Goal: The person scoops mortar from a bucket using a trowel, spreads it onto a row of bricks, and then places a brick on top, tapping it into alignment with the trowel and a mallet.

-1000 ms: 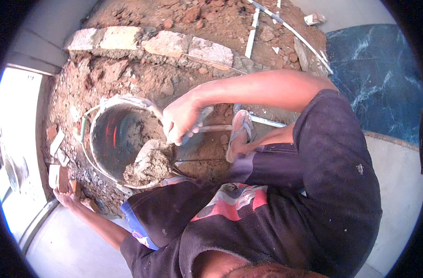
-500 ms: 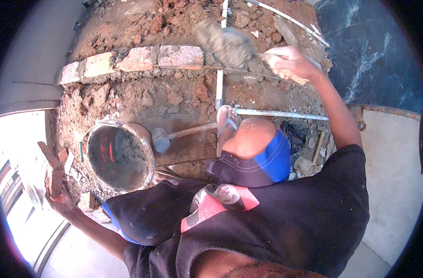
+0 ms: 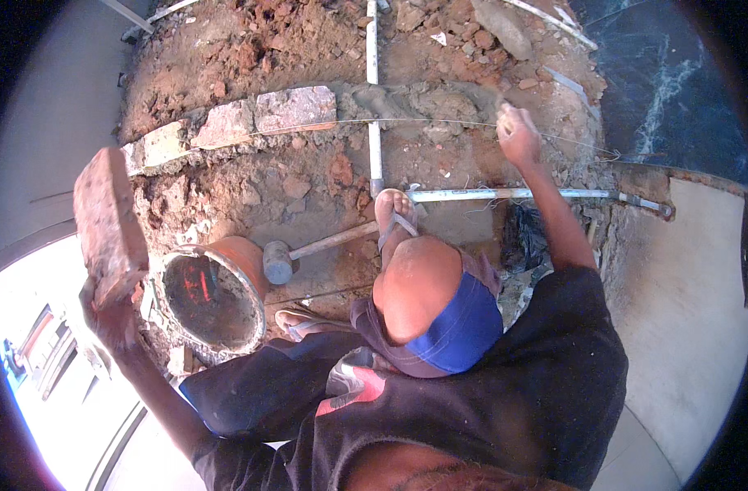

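Raised at the left, a reddish brick (image 3: 110,225) is held from below by my left hand (image 3: 108,315). My right hand (image 3: 519,135) is closed at the far right end of a wet mortar bed (image 3: 439,105), around the handle of a trowel whose blade hardly shows against the mortar. A row of laid bricks (image 3: 296,109) runs leftward from that bed. A thin string line (image 3: 439,121) stretches along the near edge of bricks and mortar, passing close to my right hand.
A bucket with mortar (image 3: 243,254) stands at left, beside a mallet (image 3: 279,262) with a wooden handle. White pipes (image 3: 505,195) cross the rough soil, one under the mortar row. My sandalled foot (image 3: 394,214) is near their joint. Dark marbled panel (image 3: 668,90) at far right.
The mortar carried on the trowel now lies along the row to the right of the bricks. My left hand has raised the brick. My right hand has come slightly lower.
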Motion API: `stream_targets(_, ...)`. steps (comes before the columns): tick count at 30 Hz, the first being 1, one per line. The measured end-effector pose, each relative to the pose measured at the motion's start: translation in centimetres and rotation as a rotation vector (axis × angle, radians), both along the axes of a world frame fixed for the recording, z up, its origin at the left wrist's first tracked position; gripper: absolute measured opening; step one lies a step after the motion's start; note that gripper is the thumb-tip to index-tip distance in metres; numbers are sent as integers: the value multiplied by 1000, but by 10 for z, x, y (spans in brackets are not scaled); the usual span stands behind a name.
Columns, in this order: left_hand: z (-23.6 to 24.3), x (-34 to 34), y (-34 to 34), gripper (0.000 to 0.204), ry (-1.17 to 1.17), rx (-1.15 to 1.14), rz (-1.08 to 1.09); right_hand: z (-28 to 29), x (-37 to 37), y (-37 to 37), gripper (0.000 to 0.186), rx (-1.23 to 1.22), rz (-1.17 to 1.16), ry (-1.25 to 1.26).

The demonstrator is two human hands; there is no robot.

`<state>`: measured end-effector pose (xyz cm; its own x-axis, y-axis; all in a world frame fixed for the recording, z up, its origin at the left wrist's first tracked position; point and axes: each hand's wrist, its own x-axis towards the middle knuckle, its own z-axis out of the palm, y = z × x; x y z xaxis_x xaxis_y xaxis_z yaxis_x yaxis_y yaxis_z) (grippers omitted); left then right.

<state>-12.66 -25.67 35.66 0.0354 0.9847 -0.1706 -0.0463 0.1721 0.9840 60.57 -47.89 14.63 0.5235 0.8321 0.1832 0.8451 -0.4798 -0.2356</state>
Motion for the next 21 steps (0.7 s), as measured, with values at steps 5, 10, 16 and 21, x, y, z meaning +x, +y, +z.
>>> stream_targets(5,-10,107,10,63,297,-50,-224,-24,-33,-9,46,52,73,437)
stream_targets(10,-31,226,3,58,71,-275,-402,-60,-107,-53,57,-229,262,780)
stream_targets(16,-85,309,10,63,111,-185,-787,-22,-124,-38,80,-262,297,610)
stream_targets(21,-132,373,23,72,177,-117,-1148,71,-117,67,103,55,692,168)
